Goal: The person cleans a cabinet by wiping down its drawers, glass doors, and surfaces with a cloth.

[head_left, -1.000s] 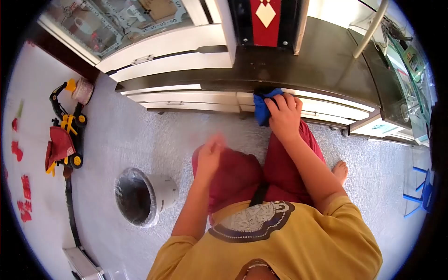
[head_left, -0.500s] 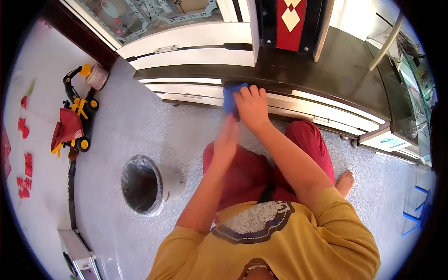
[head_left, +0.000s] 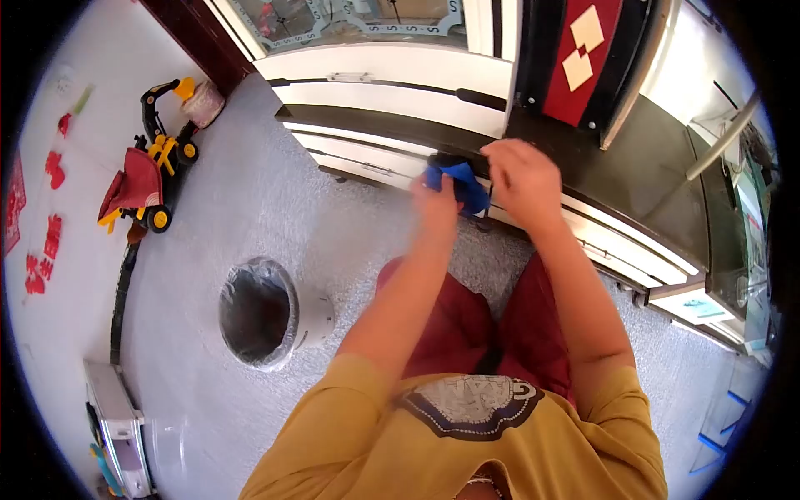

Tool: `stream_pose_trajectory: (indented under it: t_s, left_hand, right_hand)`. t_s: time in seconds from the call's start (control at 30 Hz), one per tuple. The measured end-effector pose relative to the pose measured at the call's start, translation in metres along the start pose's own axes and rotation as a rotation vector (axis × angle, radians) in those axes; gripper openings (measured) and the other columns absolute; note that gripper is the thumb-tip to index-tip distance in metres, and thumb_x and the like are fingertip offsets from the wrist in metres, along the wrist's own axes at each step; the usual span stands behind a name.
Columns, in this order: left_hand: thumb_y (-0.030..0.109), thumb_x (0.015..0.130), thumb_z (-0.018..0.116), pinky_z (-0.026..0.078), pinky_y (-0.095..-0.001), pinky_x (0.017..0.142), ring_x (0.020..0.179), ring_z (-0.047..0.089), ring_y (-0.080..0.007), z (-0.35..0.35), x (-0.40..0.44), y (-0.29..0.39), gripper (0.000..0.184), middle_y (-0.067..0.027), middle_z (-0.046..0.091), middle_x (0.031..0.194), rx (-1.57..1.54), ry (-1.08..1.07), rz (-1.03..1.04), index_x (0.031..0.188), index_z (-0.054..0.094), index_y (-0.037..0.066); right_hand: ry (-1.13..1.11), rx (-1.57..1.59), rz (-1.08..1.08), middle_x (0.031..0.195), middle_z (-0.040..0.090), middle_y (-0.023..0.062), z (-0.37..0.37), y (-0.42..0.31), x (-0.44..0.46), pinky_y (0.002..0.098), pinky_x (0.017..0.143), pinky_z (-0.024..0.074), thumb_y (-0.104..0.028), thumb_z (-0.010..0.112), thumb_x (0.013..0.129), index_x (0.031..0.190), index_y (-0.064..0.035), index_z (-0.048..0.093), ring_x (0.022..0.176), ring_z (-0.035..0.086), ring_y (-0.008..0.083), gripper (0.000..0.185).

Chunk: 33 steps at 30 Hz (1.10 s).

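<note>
My left hand [head_left: 437, 201] grips a bunched blue cloth [head_left: 472, 193] in front of the low cabinet [head_left: 367, 156]. Darker material shows at the cloth's upper edge; I cannot tell whether it is part of it. To the right, my right hand [head_left: 527, 178] is raised over the cabinet's dark top edge, apart from the cloth. Its fingers are curled together and slightly blurred, and whatever may be between them is too small to name.
A lined waste bin [head_left: 312, 317] stands on the grey floor to the left. Beyond it, a toy digger [head_left: 158, 158] is by the wall. A red-and-black panel [head_left: 575, 62] rises from the dark cabinet top [head_left: 642, 179]. A blue-legged stool [head_left: 712, 442] is at far right.
My right hand has come off the blue cloth and moved right, its fingers now curled. My left hand now holds the cloth. The view has shifted, too.
</note>
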State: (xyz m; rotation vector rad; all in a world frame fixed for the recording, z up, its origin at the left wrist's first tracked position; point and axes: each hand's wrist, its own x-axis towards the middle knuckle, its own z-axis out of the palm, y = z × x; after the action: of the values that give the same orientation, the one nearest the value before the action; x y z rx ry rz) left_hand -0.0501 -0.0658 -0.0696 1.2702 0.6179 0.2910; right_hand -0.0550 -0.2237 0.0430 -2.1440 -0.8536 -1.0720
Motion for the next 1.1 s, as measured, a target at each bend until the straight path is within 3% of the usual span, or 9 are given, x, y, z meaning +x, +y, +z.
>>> stream_pose_trajectory:
  t_s: [0.1,0.2,0.3,0.4,0.5,0.73,0.87,0.97,1.1]
  left_hand:
    - [0.009,0.098,0.073,0.061,-0.0414,0.076,0.110,0.065,-0.0306,0.004,0.014,0.005,0.048,-0.0216,0.058,0.130,0.071,0.031,-0.005,0.137,0.047,0.001]
    - [0.005,0.094,0.073,0.055,-0.0462,0.093,0.111,0.064,-0.0336,0.010,0.063,-0.045,0.044,-0.0238,0.060,0.123,0.294,0.235,0.386,0.130,0.049,-0.004]
    - [0.009,0.100,0.065,0.053,-0.0426,0.096,0.107,0.065,-0.0326,0.006,0.079,-0.067,0.045,-0.0224,0.060,0.127,0.475,0.310,0.561,0.136,0.041,0.000]
    - [0.011,0.104,0.061,0.056,-0.0437,0.093,0.107,0.065,-0.0312,-0.006,0.119,-0.078,0.044,-0.0221,0.059,0.129,0.238,0.318,0.443,0.140,0.038,0.000]
    - [0.015,0.108,0.058,0.057,-0.0451,0.092,0.109,0.065,-0.0298,-0.026,0.123,-0.024,0.044,-0.0217,0.058,0.130,-0.007,0.243,0.132,0.143,0.035,0.001]
    - [0.016,0.109,0.059,0.060,-0.0477,0.090,0.112,0.066,-0.0292,-0.085,0.213,-0.002,0.037,-0.0197,0.058,0.132,0.033,0.396,0.195,0.134,0.038,0.000]
    - [0.024,0.109,0.061,0.062,-0.0515,0.089,0.109,0.071,-0.0322,-0.128,0.285,0.013,0.042,-0.0222,0.068,0.128,-0.023,0.462,0.151,0.138,0.058,-0.006]
    - [0.038,0.110,0.059,0.061,-0.0535,0.095,0.111,0.072,-0.0323,-0.146,0.288,0.063,0.050,-0.0170,0.070,0.133,-0.155,0.384,-0.061,0.140,0.061,-0.002]
    - [0.040,0.111,0.056,0.062,-0.0544,0.094,0.111,0.073,-0.0324,-0.168,0.318,0.046,0.047,-0.0142,0.071,0.132,-0.242,0.224,-0.196,0.138,0.063,0.002]
  right_hand:
    - [0.013,-0.082,0.045,0.102,0.075,0.0071,0.001,0.028,0.016,0.0403,0.077,0.0602,-0.005,0.071,0.088,0.102,-0.0101,0.076,0.088,0.073,0.0309,0.015]
    - [-0.135,-0.048,0.197,0.099,0.073,0.0084,0.014,0.045,0.011,0.0413,0.074,0.0593,-0.009,0.070,0.093,0.101,-0.0098,0.074,0.083,0.071,0.0331,0.010]
    - [-0.205,-0.028,0.254,0.097,0.070,0.0100,0.023,0.044,0.010,0.0432,0.071,0.0578,-0.012,0.069,0.095,0.100,-0.0096,0.072,0.080,0.070,0.0357,0.007]
    - [-0.210,0.019,0.318,0.096,0.070,0.0105,0.022,0.045,0.009,0.0438,0.071,0.0566,-0.011,0.069,0.095,0.101,-0.0097,0.072,0.079,0.069,0.0362,0.007]
    - [-0.230,0.011,0.357,0.096,0.069,0.0106,0.021,0.040,0.012,0.0437,0.071,0.0562,-0.011,0.069,0.094,0.100,-0.0092,0.071,0.078,0.068,0.0363,0.007]
    - [-0.217,-0.009,0.353,0.095,0.067,0.0110,0.026,0.037,0.014,0.0431,0.067,0.0555,-0.010,0.069,0.093,0.099,-0.0085,0.069,0.074,0.067,0.0361,0.006]
    - [-0.214,-0.059,0.306,0.094,0.066,0.0112,0.028,0.038,0.014,0.0440,0.067,0.0559,-0.010,0.069,0.093,0.098,-0.0083,0.067,0.073,0.067,0.0362,0.006]
    - [-0.207,-0.090,0.262,0.093,0.065,0.0113,0.029,0.039,0.015,0.0445,0.066,0.0562,-0.010,0.068,0.092,0.098,-0.0082,0.066,0.072,0.067,0.0365,0.006]
    - [-0.216,-0.122,0.251,0.093,0.063,0.0115,0.028,0.038,0.015,0.0447,0.064,0.0562,-0.011,0.068,0.092,0.098,-0.0077,0.064,0.072,0.067,0.0368,0.007]
